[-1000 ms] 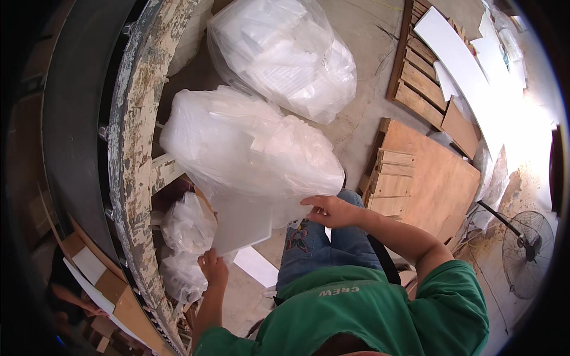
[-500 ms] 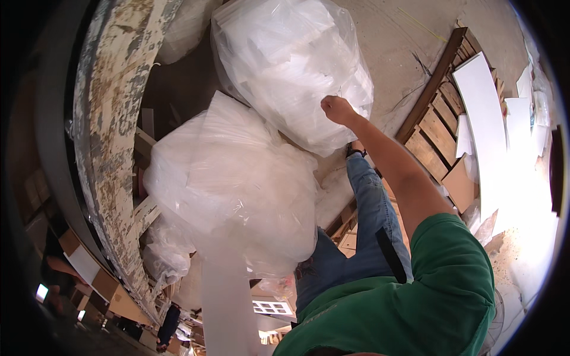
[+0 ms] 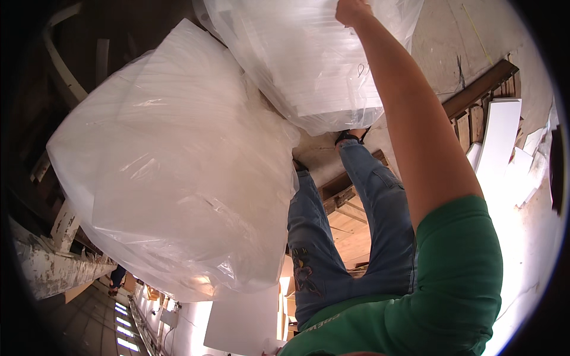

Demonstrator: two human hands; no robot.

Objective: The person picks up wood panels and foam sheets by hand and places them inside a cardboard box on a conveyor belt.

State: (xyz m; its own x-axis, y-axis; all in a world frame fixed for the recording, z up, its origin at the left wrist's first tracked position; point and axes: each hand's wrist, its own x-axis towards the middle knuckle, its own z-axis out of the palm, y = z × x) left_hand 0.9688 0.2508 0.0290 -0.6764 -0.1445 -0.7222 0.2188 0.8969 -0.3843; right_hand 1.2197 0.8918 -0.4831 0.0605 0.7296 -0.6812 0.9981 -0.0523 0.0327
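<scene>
My right hand (image 3: 354,12) is closed at the upper edge of the view, gripping the film of a large clear plastic bag (image 3: 332,77). White foam sheets show through that bag, which stands by my feet. Another bulky clear bag (image 3: 178,154), also packed with white sheets, fills the left and middle, close against my left leg. A flat white panel (image 3: 243,320) shows below this bag. My left hand and forearm are not visible; the nearer bag covers that side.
Wooden pallets (image 3: 475,121) with white boards (image 3: 502,133) leaning on them are at the right. A worn, paint-chipped beam (image 3: 65,270) lies at the left. More slatted wood (image 3: 350,222) is between my legs. A distant person (image 3: 117,279) stands at lower left.
My right hand and the bag it grips now sit higher in view. The nearer bag looks larger and further left. The view has shifted, and the worn beam shows less.
</scene>
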